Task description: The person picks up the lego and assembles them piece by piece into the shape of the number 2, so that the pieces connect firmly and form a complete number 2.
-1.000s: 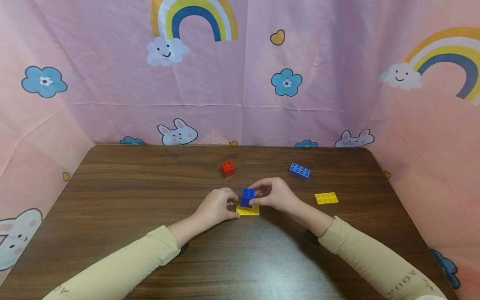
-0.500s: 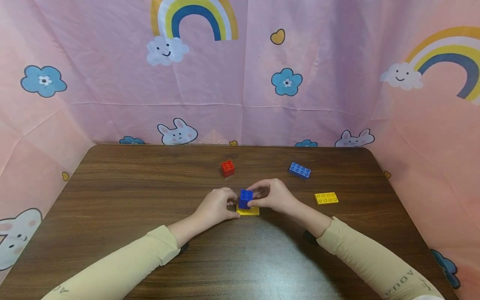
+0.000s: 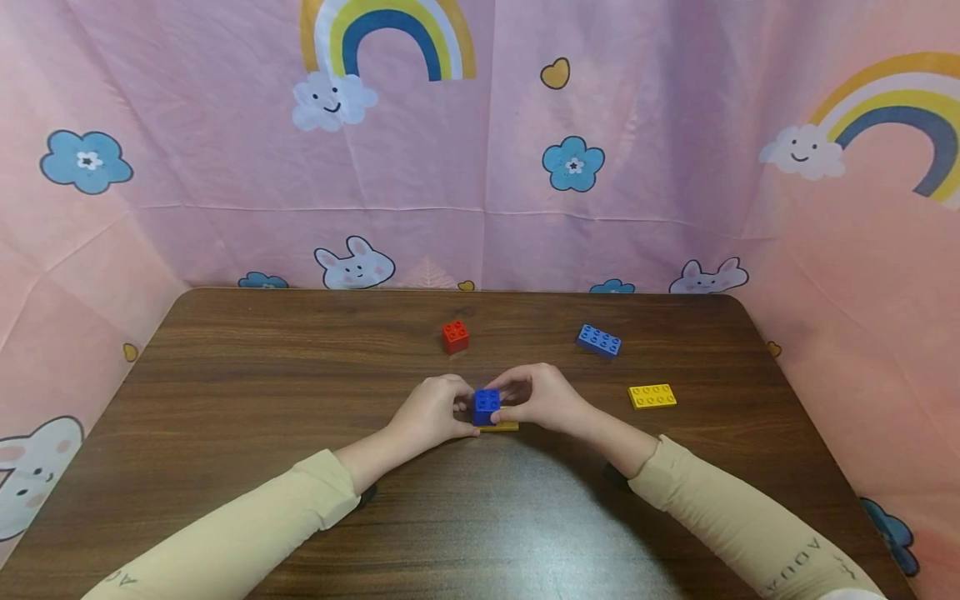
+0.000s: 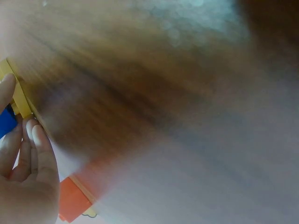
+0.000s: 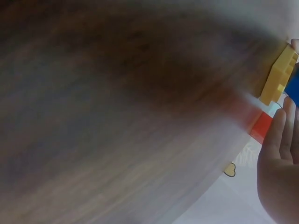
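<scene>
In the head view a square dark blue brick [image 3: 487,406] is pinched by my right hand [image 3: 550,399], thumb in front and fingers behind. It stands over the left end of a flat yellow brick [image 3: 508,426] on the table; whether the studs are pressed together I cannot tell. My left hand [image 3: 431,410] grips the yellow brick's left end between thumb and fingers. The left wrist view has the yellow brick [image 4: 20,99] and the blue brick [image 4: 6,122] at its left edge. At the right wrist view's right edge, fingers [image 5: 275,130] extend near the yellow brick [image 5: 279,76].
Behind the hands stands a square red brick [image 3: 455,337]. A lighter blue brick [image 3: 599,341] lies at the back right, and a second flat yellow brick [image 3: 652,397] right of my right hand. A patterned pink curtain [image 3: 480,167] borders the wooden table [image 3: 300,358].
My right hand has moved the dark blue brick a little left and down, onto or just above the yellow brick's left end. The left hand has stayed in place.
</scene>
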A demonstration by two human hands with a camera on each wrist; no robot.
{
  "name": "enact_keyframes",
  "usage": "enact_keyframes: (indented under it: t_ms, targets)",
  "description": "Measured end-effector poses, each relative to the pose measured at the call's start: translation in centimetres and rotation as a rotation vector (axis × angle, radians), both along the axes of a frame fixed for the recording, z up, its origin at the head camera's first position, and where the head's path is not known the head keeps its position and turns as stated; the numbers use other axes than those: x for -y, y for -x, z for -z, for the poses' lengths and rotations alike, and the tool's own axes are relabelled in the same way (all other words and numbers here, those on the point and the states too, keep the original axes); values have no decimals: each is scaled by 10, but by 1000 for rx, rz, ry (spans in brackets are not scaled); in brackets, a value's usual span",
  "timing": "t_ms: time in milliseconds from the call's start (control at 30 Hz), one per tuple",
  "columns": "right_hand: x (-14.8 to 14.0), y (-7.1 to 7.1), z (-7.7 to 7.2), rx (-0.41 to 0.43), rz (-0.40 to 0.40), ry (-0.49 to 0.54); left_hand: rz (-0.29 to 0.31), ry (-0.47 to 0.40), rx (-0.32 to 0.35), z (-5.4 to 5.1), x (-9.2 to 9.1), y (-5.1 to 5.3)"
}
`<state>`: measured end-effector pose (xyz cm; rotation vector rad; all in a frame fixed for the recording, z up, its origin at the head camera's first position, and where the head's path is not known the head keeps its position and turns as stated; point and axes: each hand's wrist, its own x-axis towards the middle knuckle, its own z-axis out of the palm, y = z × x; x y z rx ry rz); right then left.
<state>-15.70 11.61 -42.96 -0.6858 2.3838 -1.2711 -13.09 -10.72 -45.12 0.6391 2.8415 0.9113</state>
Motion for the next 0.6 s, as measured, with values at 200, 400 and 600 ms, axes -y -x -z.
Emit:
enact_keyframes:
  t_ms: [200,400,600]
  targets:
    - [1,-1,1,-22,3,-14,-5,8,-3,-1,0,-1]
    - [2,-2,2,-49,-6,-30,-4,23,0,-1,-1,-1]
    - [2,-3,3,-89,-17,-30,-5,29,-2,1,-2,-1]
